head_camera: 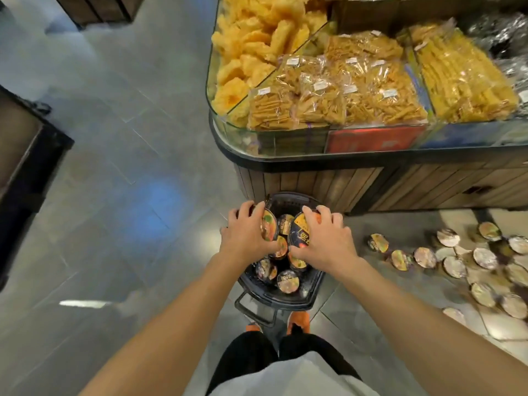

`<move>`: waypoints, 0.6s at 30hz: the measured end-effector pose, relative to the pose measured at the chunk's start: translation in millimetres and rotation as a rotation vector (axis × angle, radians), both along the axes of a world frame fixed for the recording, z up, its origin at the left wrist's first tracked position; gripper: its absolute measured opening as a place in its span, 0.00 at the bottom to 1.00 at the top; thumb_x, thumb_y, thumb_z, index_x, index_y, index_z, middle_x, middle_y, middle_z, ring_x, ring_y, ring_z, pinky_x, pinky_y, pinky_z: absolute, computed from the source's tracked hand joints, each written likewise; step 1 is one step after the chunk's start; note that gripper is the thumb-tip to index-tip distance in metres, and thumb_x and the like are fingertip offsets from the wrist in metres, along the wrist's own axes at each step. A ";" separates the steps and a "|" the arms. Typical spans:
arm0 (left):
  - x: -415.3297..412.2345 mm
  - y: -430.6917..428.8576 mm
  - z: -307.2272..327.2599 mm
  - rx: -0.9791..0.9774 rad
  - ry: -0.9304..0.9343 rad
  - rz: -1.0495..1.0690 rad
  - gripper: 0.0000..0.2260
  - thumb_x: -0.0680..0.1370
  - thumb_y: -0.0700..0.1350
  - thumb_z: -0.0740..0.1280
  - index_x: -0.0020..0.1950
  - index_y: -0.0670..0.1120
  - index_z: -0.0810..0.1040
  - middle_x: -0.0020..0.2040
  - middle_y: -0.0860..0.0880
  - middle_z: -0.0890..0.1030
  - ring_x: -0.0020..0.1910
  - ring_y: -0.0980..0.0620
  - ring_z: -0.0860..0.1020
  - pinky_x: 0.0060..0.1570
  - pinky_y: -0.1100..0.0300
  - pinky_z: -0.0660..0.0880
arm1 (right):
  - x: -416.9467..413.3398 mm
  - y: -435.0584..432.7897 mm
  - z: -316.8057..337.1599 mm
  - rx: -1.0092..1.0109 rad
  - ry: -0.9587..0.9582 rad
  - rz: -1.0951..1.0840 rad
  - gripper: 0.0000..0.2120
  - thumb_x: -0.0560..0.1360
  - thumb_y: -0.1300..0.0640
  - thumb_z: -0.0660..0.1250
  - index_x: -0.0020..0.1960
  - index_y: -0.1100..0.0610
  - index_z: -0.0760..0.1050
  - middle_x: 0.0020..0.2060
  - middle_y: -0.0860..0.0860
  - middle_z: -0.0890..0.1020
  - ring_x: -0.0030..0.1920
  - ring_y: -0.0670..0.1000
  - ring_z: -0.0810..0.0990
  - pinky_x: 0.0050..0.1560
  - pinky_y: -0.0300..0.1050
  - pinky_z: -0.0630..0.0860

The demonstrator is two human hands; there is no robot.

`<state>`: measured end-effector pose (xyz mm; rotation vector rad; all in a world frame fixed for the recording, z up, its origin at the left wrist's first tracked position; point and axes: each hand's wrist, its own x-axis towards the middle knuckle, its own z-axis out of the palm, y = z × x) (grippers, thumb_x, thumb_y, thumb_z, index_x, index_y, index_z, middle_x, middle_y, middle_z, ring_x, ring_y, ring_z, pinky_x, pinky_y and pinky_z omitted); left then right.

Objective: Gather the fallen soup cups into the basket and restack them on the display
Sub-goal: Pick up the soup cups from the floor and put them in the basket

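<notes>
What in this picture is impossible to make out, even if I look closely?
Head view:
- Print on the soup cups in the basket: blurred and too small to read.
- Basket's floor: hidden by those cups and by the left hand and right hand, each gripping a soup cup.
- Fallen cups on the floor: cut off by the right edge, uncountable.

I see grey tile floor point(120, 144) w/ light glare, wood-clad counter point(371, 184) on rt holding bagged yellow snacks point(328, 95), dark shelf point(25, 155) on lt.
</notes>
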<state>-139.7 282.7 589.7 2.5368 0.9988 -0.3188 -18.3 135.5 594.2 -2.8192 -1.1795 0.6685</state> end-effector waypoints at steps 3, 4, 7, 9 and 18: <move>6.3 0.5 -34.4 -0.007 -0.010 0.002 0.46 0.69 0.62 0.75 0.81 0.55 0.56 0.79 0.51 0.58 0.76 0.42 0.57 0.67 0.37 0.70 | -1.7 2.9 -32.9 -0.010 0.011 -0.010 0.49 0.72 0.29 0.68 0.83 0.47 0.48 0.79 0.55 0.57 0.75 0.63 0.60 0.69 0.62 0.70; 8.5 1.6 -47.5 -0.014 -0.012 0.008 0.46 0.69 0.62 0.75 0.81 0.55 0.56 0.79 0.50 0.58 0.76 0.42 0.57 0.67 0.37 0.70 | -2.6 4.6 -45.6 -0.012 0.011 -0.013 0.50 0.72 0.29 0.68 0.83 0.48 0.48 0.79 0.55 0.58 0.75 0.63 0.61 0.67 0.62 0.71; 14.0 6.4 -93.3 -0.043 -0.004 0.013 0.47 0.68 0.62 0.75 0.81 0.55 0.58 0.79 0.50 0.59 0.76 0.41 0.57 0.68 0.38 0.69 | -6.0 9.5 -92.2 -0.035 0.033 -0.032 0.51 0.71 0.30 0.68 0.83 0.49 0.47 0.78 0.56 0.58 0.73 0.63 0.62 0.65 0.63 0.73; 15.2 10.1 -129.4 -0.036 0.012 0.004 0.47 0.67 0.64 0.75 0.81 0.54 0.59 0.79 0.49 0.60 0.76 0.40 0.59 0.69 0.38 0.68 | -8.1 12.8 -127.8 -0.065 0.054 -0.040 0.52 0.71 0.30 0.68 0.83 0.49 0.47 0.78 0.56 0.57 0.73 0.63 0.61 0.65 0.64 0.73; 11.2 28.8 -311.2 -0.069 0.103 -0.060 0.46 0.66 0.68 0.66 0.81 0.52 0.58 0.80 0.46 0.60 0.77 0.37 0.59 0.71 0.35 0.67 | -16.4 29.3 -308.4 -0.112 0.139 -0.134 0.52 0.71 0.32 0.71 0.83 0.50 0.48 0.79 0.57 0.56 0.76 0.64 0.59 0.66 0.65 0.73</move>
